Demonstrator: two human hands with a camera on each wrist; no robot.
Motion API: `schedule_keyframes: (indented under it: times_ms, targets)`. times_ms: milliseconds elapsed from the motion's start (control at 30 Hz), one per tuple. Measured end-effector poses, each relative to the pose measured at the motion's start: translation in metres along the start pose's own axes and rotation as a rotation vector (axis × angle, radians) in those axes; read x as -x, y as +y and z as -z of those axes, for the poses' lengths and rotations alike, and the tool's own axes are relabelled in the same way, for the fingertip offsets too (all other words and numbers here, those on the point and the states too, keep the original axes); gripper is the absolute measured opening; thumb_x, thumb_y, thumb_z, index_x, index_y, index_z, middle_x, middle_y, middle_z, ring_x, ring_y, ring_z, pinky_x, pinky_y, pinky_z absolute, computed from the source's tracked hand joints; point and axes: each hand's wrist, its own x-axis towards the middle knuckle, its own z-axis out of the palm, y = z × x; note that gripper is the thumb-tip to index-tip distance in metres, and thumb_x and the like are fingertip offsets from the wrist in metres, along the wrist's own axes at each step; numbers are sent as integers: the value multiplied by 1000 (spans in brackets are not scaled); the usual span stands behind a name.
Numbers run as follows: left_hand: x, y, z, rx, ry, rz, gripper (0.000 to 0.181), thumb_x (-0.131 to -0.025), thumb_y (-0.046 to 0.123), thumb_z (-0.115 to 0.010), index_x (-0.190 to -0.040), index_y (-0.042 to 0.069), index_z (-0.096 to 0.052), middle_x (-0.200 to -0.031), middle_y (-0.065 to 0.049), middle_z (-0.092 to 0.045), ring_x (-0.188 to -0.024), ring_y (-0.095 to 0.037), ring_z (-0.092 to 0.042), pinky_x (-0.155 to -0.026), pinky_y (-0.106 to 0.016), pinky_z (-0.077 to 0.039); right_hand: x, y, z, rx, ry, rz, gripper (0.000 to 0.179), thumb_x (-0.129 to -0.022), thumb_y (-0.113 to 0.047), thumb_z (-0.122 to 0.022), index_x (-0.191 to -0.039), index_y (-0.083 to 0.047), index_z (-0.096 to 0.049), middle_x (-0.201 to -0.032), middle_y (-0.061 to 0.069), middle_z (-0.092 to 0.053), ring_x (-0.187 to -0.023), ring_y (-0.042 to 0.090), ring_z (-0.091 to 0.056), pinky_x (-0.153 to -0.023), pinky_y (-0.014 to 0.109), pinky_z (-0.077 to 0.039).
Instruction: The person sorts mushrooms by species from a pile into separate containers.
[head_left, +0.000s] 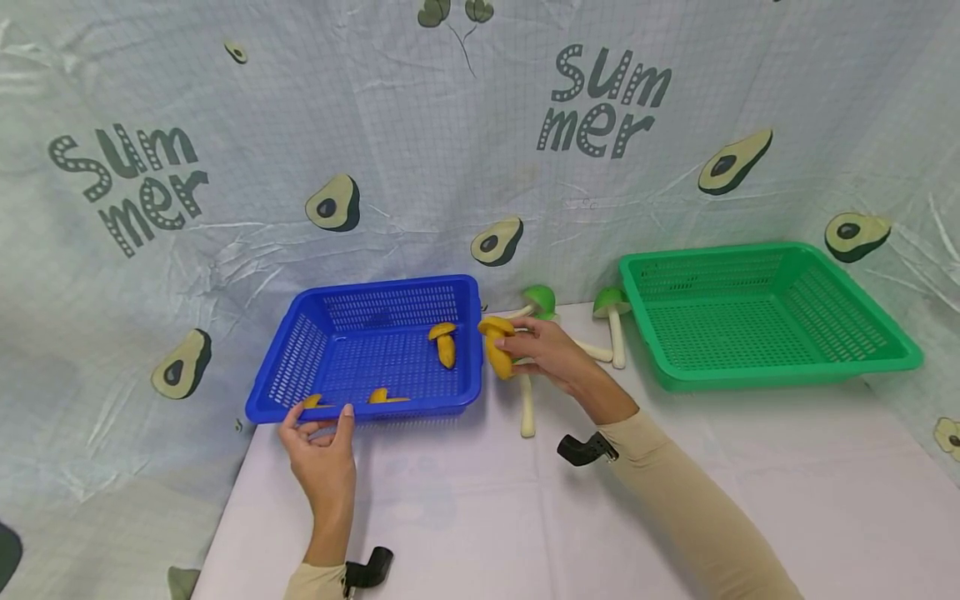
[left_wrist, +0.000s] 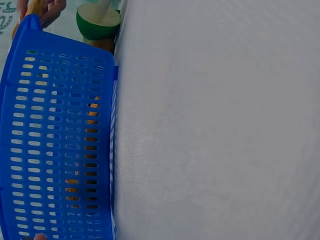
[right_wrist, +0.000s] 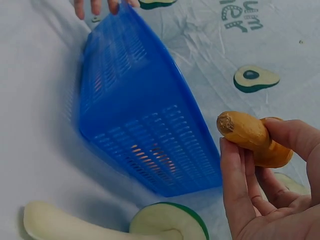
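My right hand (head_left: pixel 551 354) pinches a yellow toy mushroom (head_left: pixel 497 353) by its cap, just outside the right rim of the blue basket (head_left: pixel 375 358). In the right wrist view the stem's rough end points away from the palm. My left hand (head_left: pixel 325 467) grips the basket's near rim, thumb and fingers spread along it. Inside the basket a yellow mushroom (head_left: pixel 446 348) lies at the right, while two more, partly hidden by the near wall, show as a middle piece (head_left: pixel 379 396) and a left cap (head_left: pixel 312 401).
Several green-capped mushrooms with pale stems lie between the baskets, one (head_left: pixel 617 333) against the green basket (head_left: pixel 780 375) and one stem (head_left: pixel 527 408) pointing toward me. A printed cloth (head_left: pixel 420 167) hangs behind. Pale cloth (head_left: pixel 465 525) covers the table.
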Motion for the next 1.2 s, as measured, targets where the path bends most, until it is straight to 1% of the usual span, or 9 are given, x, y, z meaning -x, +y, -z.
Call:
schedule_keyframes:
  times_ms: [100,267,367,467,600,800,967,1200]
  targets:
    - [0,0,0,2,-2,2,73,-94,37,-74,-151,13,-35,-109,-13,-56,-72,-12,-52,-60,-12,-45,-2,-2,-4,-9,-12,7,52,-95,-15,-72,-143,-6,-53,-128,17,-64,-108,25,-67,-91,43,-58]
    - [0,0,-1,5,3,-2,73,-93,36,-74,-150,12,-36,-105,-4,-55,-72,-13,-53,-60,-12,-45,-5,-3,-10,-5,-16,8,52,-94,-13,-72,-143,-7,-53,-129,16,-64,-106,24,-69,-88,43,-59]
    - [-1,-1,-1,5,7,-4,73,-93,36,-74,-150,11,-36,-103,-2,-54,-72,-14,-53,-60,-12,-45,-8,-4,-13,-7,-18,-2,52,-95,-13,-72,-143,-7,-53,-130,16,-63,-108,24,-68,-90,43,-58]
    - [-1,-1,-1,6,7,-4,73,-93,36,-74,-150,12,-36,-103,-1,-54,-72,-14,-53,-59,-12,-45,-10,-5,-18,-21,-19,-7,51,-95,-14,-72,-141,-5,-53,-131,17,-62,-110,26,-66,-92,43,-57]
    - [-1,-1,-1,9,6,-3,72,-93,36,-74,-150,12,-36,-102,0,-53,-73,-15,-53,-59,-12,-45,-10,-8,-23,-18,-29,-1,52,-96,-17,-71,-143,-6,-52,-132,16,-61,-113,27,-65,-93,43,-57]
    - [-1,-1,-1,11,4,0,73,-93,36,-74,-150,11,-36,-102,2,-53,-74,-16,-54,-60,-12,-45,-12,-9,-29,-27,-51,15,53,-97,-16,-69,-145,-5,-50,-131,16,-60,-110,26,-64,-93,42,-57]
    - [0,0,-1,6,4,2,73,-93,37,-74,-150,13,-36,-102,3,-53,-76,-17,-54,-61,-12,-45,-13,-10,-33,-31,-52,4,52,-98,-16,-68,-145,-6,-50,-129,15,-59,-109,24,-62,-94,42,-57]
    - [0,0,0,5,3,0,72,-94,36,-74,-150,12,-36,-103,2,-53,-75,-17,-54,-60,-12,-45,-14,-11,-37,-43,-51,-8,52,-98,-17,-69,-144,-6,-49,-133,15,-59,-115,26,-63,-94,42,-57]
